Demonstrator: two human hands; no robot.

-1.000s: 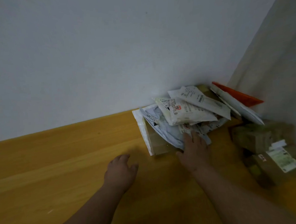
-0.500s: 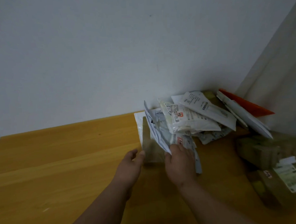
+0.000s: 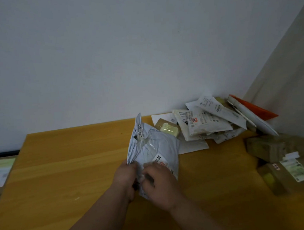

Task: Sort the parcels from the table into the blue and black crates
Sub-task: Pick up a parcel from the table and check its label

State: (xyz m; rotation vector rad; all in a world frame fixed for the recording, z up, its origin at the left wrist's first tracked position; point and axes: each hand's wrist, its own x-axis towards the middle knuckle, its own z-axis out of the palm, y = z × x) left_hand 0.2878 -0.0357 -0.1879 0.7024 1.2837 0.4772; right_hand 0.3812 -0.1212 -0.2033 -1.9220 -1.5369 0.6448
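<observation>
Grey parcel (image 3: 154, 150): soft crinkled plastic mailer, roughly pear-shaped, held upright above the near-centre of the table; clear tape strip and a white label with red print on its face.
Left hand (image 3: 126, 176): fingers curled round the mailer's lower left edge, gripping it.
Right hand (image 3: 160, 183): curled over the mailer's lower right, pinching the film (fingertips blurred).
Table (image 3: 62, 172): smooth yellow wood-grain top.
Pile (image 3: 206, 124): far right, overlapping flat white poly bags with printed labels, slumped against the wall.
Small box (image 3: 167, 129): tan cardboard, pale label, left end of pile.
Orange envelope (image 3: 253, 107): stiff, flat, leaning in the corner.
Cartons (image 3: 276, 147): brown, taped, right edge; nearer one labelled.
</observation>
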